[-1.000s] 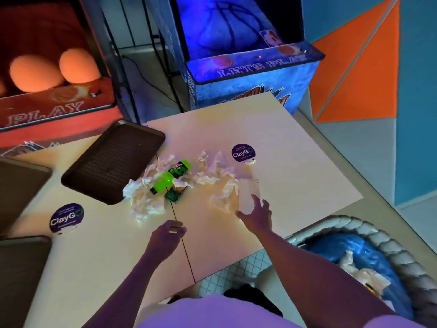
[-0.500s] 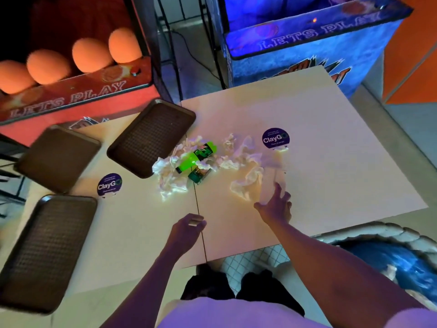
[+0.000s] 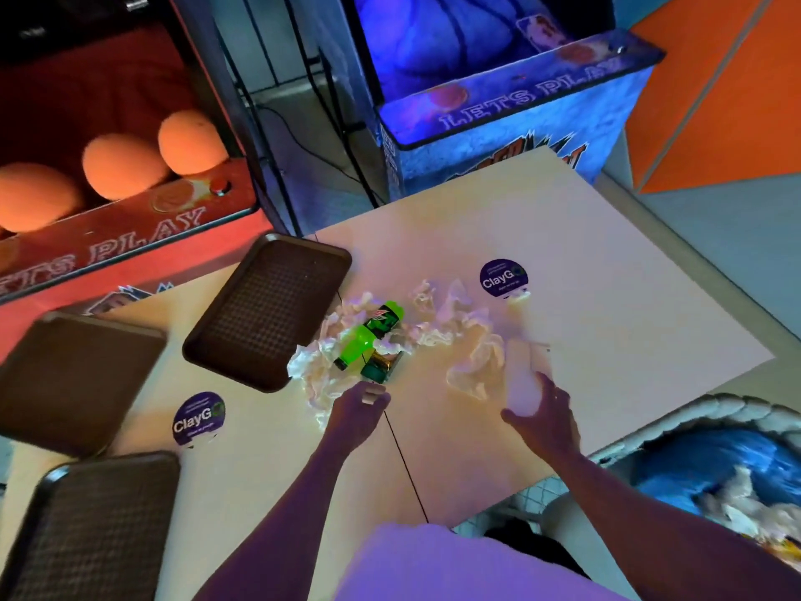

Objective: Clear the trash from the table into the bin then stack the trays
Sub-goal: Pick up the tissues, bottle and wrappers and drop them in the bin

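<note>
A green soda bottle (image 3: 368, 336) lies on its side mid-table among crumpled white napkins (image 3: 459, 327), with a small dark green wrapper (image 3: 381, 368) beside it. My right hand (image 3: 546, 414) grips the lower end of a flat white paper item (image 3: 526, 370) just right of the napkins. My left hand (image 3: 359, 405) is curled shut with nothing in it, hovering at the near edge of the napkin pile. Three brown trays sit separately on the left: one (image 3: 268, 314) next to the trash, one (image 3: 73, 379) further left, one (image 3: 95, 527) nearest me.
A woven bin (image 3: 737, 409) with a blue liner and some trash inside stands at the table's near right corner. Two arcade basketball machines, red (image 3: 130, 253) and blue (image 3: 498, 123), stand behind the table (image 3: 607, 318). Round purple stickers (image 3: 503, 277) mark the tabletop.
My right hand has closed on the white paper item it was reaching for. My left hand has moved forward to the napkins' edge. The view has shifted, showing all three trays.
</note>
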The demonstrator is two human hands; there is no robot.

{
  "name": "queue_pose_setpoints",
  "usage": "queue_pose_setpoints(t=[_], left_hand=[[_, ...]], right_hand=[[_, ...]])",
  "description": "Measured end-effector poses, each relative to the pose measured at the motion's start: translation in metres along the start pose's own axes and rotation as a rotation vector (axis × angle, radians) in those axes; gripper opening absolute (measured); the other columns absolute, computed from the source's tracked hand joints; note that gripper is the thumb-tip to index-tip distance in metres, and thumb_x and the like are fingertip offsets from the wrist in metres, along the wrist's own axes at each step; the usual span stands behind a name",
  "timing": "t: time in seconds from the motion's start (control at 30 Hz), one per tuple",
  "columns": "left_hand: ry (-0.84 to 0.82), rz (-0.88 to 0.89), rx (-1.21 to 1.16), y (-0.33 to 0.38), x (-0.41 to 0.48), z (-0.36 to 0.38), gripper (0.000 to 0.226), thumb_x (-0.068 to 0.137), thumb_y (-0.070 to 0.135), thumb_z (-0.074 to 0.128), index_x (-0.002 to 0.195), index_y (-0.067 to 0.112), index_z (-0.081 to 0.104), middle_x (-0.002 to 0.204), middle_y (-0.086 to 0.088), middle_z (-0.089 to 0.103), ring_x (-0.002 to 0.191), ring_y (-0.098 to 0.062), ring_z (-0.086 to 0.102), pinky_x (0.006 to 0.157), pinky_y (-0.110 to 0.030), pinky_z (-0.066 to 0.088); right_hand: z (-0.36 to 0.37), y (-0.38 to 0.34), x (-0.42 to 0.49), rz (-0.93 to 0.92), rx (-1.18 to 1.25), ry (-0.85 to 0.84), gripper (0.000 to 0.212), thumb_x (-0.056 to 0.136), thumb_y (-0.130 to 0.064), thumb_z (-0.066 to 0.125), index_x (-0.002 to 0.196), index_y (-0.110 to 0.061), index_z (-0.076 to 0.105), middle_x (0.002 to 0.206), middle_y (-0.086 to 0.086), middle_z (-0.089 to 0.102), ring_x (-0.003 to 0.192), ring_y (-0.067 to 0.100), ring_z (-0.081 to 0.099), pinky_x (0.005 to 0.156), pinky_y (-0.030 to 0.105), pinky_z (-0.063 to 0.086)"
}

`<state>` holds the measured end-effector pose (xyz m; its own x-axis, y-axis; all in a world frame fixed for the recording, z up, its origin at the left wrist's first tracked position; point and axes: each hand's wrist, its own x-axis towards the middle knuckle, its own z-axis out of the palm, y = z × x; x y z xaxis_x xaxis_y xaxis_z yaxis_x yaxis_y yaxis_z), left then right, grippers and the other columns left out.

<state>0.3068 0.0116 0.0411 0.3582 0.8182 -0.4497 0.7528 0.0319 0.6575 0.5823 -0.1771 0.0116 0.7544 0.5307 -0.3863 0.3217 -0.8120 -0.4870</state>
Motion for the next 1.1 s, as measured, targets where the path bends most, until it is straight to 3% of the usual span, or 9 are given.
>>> queue_pose_setpoints(t=[0.2,0.33,0.43,0.63,0.73,0.9,1.0,1.1], left_hand=[[0.057,0.016,0.066,-0.023,0.062,-0.046,0.024,0.089,0.035,0.071,0.109,0.024,0.073,0.106,0.008,0.078,0.101,-0.014,0.073,0.092,-0.033,0.056],[0.114,0.078,0.208,-0.034,0.099,-0.065,0.043,0.082,0.030,0.077,0.122,0.019,0.066,0.117,-0.005,0.071,0.104,-0.026,0.070,0.086,-0.040,0.058],[0.064,0.090,0.371,-0.035,0.117,-0.068,0.054,0.082,0.033,0.077,0.129,0.013,0.061,0.121,-0.014,0.065,0.113,-0.035,0.065,0.085,-0.043,0.055],[-0.058,0.090,0.591,-0.046,0.135,-0.064,0.049,0.086,0.053,0.067,0.114,0.013,0.064,0.108,-0.011,0.070,0.102,-0.034,0.069,0.075,-0.038,0.054],[-0.044,0.104,0.632,-0.053,0.141,-0.063,0.053,0.081,0.062,0.065,0.106,0.016,0.069,0.102,-0.008,0.071,0.096,-0.033,0.069,0.078,-0.042,0.057],[0.072,0.152,0.511,-0.032,0.117,-0.071,0.049,0.086,0.061,0.068,0.109,0.018,0.071,0.106,-0.013,0.075,0.102,-0.037,0.070,0.078,-0.039,0.054],[0.160,0.180,0.390,-0.011,0.106,-0.079,0.036,0.088,0.050,0.072,0.107,0.020,0.073,0.109,-0.013,0.075,0.105,-0.040,0.070,0.082,-0.044,0.055],[0.235,0.217,0.339,0.021,0.101,-0.090,0.040,0.090,0.052,0.070,0.113,0.020,0.069,0.109,-0.020,0.074,0.106,-0.045,0.069,0.085,-0.048,0.055]], right_hand=[[0.002,-0.008,-0.026,0.048,-0.006,0.057,0.108,0.062,-0.059,0.082,0.151,-0.033,0.027,0.144,0.013,0.044,0.121,0.038,0.057,0.093,0.048,0.052],[0.003,-0.021,-0.046,0.068,0.039,0.123,0.105,0.063,-0.057,0.084,0.150,-0.034,0.028,0.142,0.011,0.046,0.120,0.035,0.056,0.091,0.045,0.051],[0.002,-0.028,-0.058,0.074,0.059,0.152,0.105,0.064,-0.057,0.085,0.150,-0.032,0.030,0.142,0.010,0.047,0.120,0.033,0.055,0.091,0.045,0.051],[-0.001,-0.030,-0.083,0.118,0.111,0.182,0.103,0.065,-0.055,0.085,0.149,-0.030,0.031,0.140,0.006,0.046,0.122,0.028,0.051,0.095,0.043,0.050],[-0.002,-0.024,-0.093,0.139,0.116,0.188,0.103,0.065,-0.056,0.084,0.148,-0.031,0.030,0.138,0.005,0.045,0.120,0.027,0.051,0.091,0.042,0.051],[-0.011,-0.018,-0.101,0.177,0.085,0.216,0.101,0.066,-0.056,0.084,0.148,-0.029,0.031,0.138,0.005,0.047,0.120,0.026,0.050,0.084,0.035,0.044],[-0.011,-0.013,-0.104,0.192,0.113,0.225,0.101,0.064,-0.057,0.083,0.147,-0.030,0.032,0.137,0.004,0.048,0.119,0.026,0.051,0.088,0.038,0.047],[-0.011,-0.008,-0.105,0.190,0.159,0.229,0.102,0.061,-0.060,0.082,0.145,-0.033,0.032,0.135,0.003,0.048,0.118,0.026,0.052,0.093,0.044,0.052]])
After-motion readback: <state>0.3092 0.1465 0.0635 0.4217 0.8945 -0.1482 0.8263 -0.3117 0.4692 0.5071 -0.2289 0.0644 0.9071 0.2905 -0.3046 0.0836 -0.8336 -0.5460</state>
